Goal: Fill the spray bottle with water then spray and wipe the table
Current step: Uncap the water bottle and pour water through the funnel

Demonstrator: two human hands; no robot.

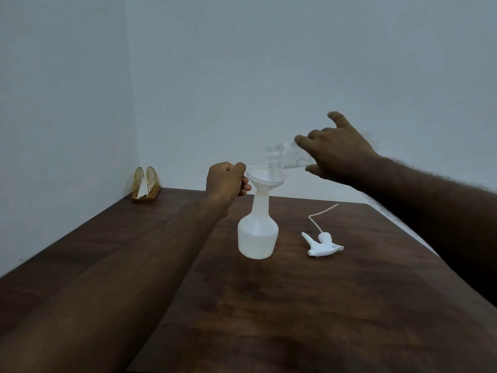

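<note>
White plastic spray bottle [257, 235] stands mid-frame on the dark wood worktop [309, 305] with a funnel [265, 179] in its neck; left hand [227, 181] fingers closed on the funnel rim, right hand [336, 152] wrapped round a clear tilted water bottle [279, 157] pouring into it. Risk: the funnel sits askew, so a fast pour could overflow it or tip the light bottle. Count: one spray bottle, one funnel, one trigger head [322, 244] lying right of it, one gold napkin holder [145, 184] at left.

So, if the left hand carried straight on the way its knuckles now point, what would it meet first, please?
Probably the funnel seated in the spray bottle; the left hand already grips its rim, though depth is unclear.
</note>
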